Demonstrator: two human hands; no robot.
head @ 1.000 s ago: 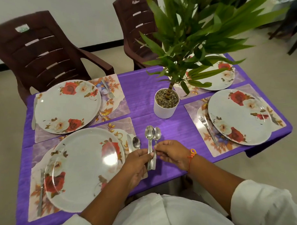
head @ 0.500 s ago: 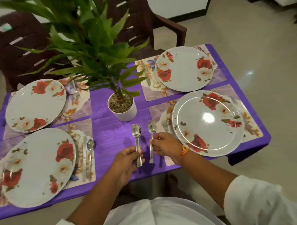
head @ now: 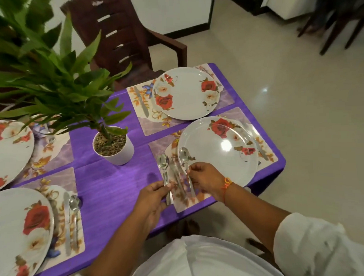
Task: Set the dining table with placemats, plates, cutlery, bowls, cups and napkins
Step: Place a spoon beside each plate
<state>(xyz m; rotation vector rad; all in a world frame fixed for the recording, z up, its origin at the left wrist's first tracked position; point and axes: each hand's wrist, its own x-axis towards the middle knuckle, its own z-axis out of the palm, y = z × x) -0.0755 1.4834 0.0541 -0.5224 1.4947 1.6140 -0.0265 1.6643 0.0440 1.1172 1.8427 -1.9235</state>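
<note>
Take the white plant pot (head: 114,149) in the middle of the purple tablecloth (head: 117,187) as your mark. Your left hand (head: 154,193) is to the right of the pot and nearer you. Its thumb and fingers are curled round the lower handle of the left spoon (head: 163,163), which points away from you with its bowl up, over the left part of a flowered placemat (head: 158,146).

Your right hand (head: 204,180) is further right of the pot and wears an orange thread at the wrist. It pinches the handle of the right spoon (head: 184,156) between thumb and fingertips. That spoon's bowl lies over the left rim of the rose plate (head: 217,159) on the same placemat. The two spoons are apart and roughly parallel. Between them a piece of cutlery (head: 176,179) lies on the mat, too blurred to name.

Beyond the pot and to its right, a far plate (head: 186,100) sits on its own mat with a knife (head: 141,102) on its left.

Left of the pot and nearer you, a laid spoon (head: 74,202) and a second knife (head: 66,220) lie side by side, just right of the near-left plate (head: 15,231).
</note>
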